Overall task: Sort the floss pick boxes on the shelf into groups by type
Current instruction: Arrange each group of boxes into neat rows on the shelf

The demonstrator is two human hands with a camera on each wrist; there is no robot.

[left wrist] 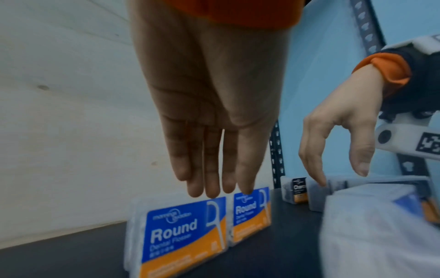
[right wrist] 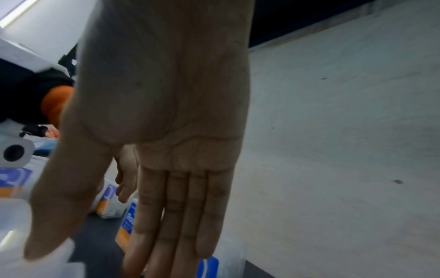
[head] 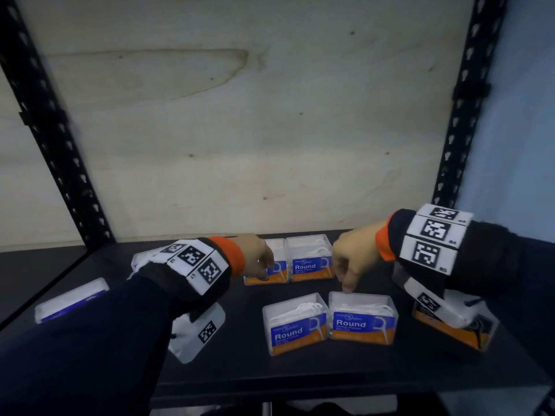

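Nearest the camera, at 6 o'clock in the head view, 2 clear plastic floss pick boxes sit side by side on the dark shelf [head: 300, 373]: the front left box [head: 295, 323] and the front right box [head: 362, 321], both rectangular, blue and orange "Round" labels facing the viewer, long axes running 9 to 3 o'clock, white picks showing through the lids. At 4 o'clock a dark box with an orange band [head: 450, 325] is mostly covered by the right wrist camera, label unreadable there; the left wrist view shows a black-labelled box [left wrist: 295, 190] far off, blurred. At 8 o'clock a blue-labelled box [head: 70, 298] is smeared and half hidden by the sleeve. The right hand [head: 356, 259] hangs with fingers loosely bent, 1 fingertip meeting the far rim of the front right box, holding nothing; the right wrist view shows its fingers straight. The left hand [head: 255, 256] reaches flat, fingers straight and together, tips over the rear left box [head: 264, 273], contact unclear. Beside it at 12 o'clock stands the rear right box [head: 310, 262], same label, same axis. Behind, a pale plywood back panel [head: 240, 130] with knots, between black perforated metal uprights [head: 459, 115].
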